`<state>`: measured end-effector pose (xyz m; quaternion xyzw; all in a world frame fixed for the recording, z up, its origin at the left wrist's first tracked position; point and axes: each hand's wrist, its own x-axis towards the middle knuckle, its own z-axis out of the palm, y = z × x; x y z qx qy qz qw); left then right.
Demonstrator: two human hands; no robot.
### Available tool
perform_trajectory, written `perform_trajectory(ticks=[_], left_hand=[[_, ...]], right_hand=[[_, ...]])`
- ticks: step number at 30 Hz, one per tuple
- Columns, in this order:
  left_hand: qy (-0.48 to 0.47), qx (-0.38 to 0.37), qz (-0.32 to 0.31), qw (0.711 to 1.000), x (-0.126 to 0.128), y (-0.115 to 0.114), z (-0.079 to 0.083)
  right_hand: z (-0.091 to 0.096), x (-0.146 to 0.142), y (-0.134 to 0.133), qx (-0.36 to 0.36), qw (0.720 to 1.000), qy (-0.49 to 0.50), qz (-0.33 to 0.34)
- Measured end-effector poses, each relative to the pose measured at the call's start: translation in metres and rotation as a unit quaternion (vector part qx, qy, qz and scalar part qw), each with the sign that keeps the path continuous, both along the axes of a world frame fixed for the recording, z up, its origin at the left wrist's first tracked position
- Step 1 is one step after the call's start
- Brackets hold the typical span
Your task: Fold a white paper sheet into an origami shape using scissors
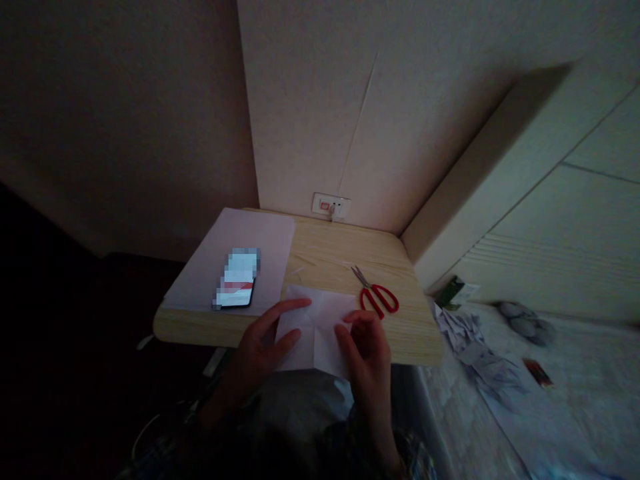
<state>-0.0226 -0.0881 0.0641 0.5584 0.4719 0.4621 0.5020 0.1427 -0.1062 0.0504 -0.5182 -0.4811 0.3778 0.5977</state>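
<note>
A small white sheet of paper (320,327) with fold creases lies over the front edge of the table, its lower edge overhanging toward me. My left hand (267,337) grips its left side, thumb on top and index finger stretched along the upper part. At the right edge my right hand (367,340) pinches the sheet between thumb and curled fingers. Just beyond that hand rests a pair of scissors (377,297) with red handles, blades slightly apart. Left of the paper, a phone (237,280) with a lit, blurred-out screen lies on larger white sheets (270,243).
The small wooden table (340,250) stands against a wall with a socket (331,205) and a plug in it. To the right is a bed (575,413) bearing crumpled papers (475,350), a grey rounded object (525,322) and a small dark reddish packet (538,373).
</note>
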Motion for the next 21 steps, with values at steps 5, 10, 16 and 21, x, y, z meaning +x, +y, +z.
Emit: perform_trajectory(ticks=[5, 10, 16, 21], left_hand=[[-0.021, -0.014, 0.017, 1.000, 0.000, -0.001, -0.002], [-0.014, -0.011, 0.042, 0.999, -0.001, -0.002, -0.002], [0.009, 0.007, 0.008, 1.000, 0.002, -0.004, -0.001], [0.069, 0.051, 0.008, 0.996, 0.003, -0.005, -0.004]], right_hand=[[0.001, -0.003, 0.000, 0.007, 1.000, 0.020, 0.003], [0.001, -0.003, -0.002, -0.025, 1.000, 0.009, 0.017], [0.009, -0.002, -0.005, 0.000, 0.995, -0.095, 0.022], [0.010, -0.003, -0.004, 0.115, 0.976, -0.181, -0.024]])
